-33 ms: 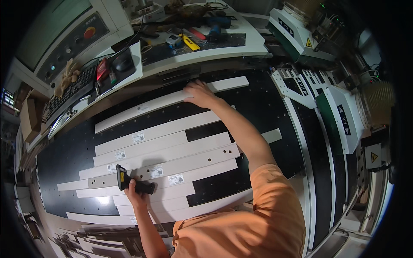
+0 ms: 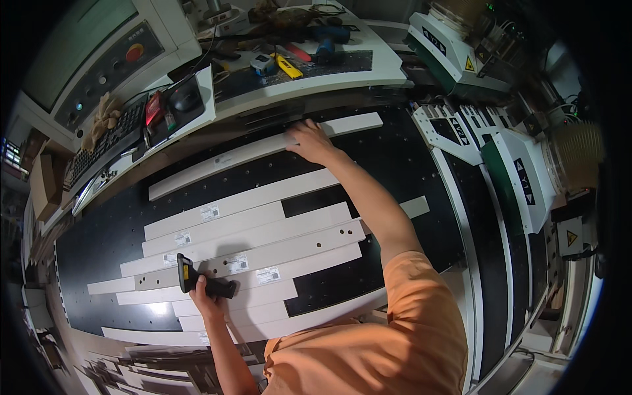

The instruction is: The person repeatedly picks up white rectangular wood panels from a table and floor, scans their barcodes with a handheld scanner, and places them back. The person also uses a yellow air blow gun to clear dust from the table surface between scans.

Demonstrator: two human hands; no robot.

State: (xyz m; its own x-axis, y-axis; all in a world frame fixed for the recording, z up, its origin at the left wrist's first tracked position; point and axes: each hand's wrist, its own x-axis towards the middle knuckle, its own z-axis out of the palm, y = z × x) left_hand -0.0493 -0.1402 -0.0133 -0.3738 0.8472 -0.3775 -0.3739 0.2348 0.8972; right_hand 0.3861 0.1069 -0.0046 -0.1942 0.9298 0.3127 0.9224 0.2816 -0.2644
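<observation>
My left hand (image 2: 207, 301) is wrapped round the handle of a black handheld barcode scanner (image 2: 220, 288), held above several pale board strips. Beneath the scanner lies a white strip with drilled holes (image 2: 299, 247); other labelled strips (image 2: 247, 191) lie beside it, staggered lengthwise. At the far side of the black table (image 2: 395, 158), my right hand (image 2: 309, 141) reaches over a separate long white strip (image 2: 263, 151) and grips it, fingers over its far edge. That strip carries a small label (image 2: 222, 160) left of the hand. Part of it is hidden under the fingers.
Beyond the table, a white worktop holds a yellow utility knife (image 2: 288, 66), a tape measure (image 2: 263, 64) and other tools. A keyboard (image 2: 108, 141) and mouse (image 2: 187, 97) sit at the left. White machine heads (image 2: 520, 178) stand on the right. Offcuts (image 2: 151, 376) lie below the near edge.
The far strip has slid slightly to the right, along with my right hand. My left hand and the scanner stay nearly where they were.
</observation>
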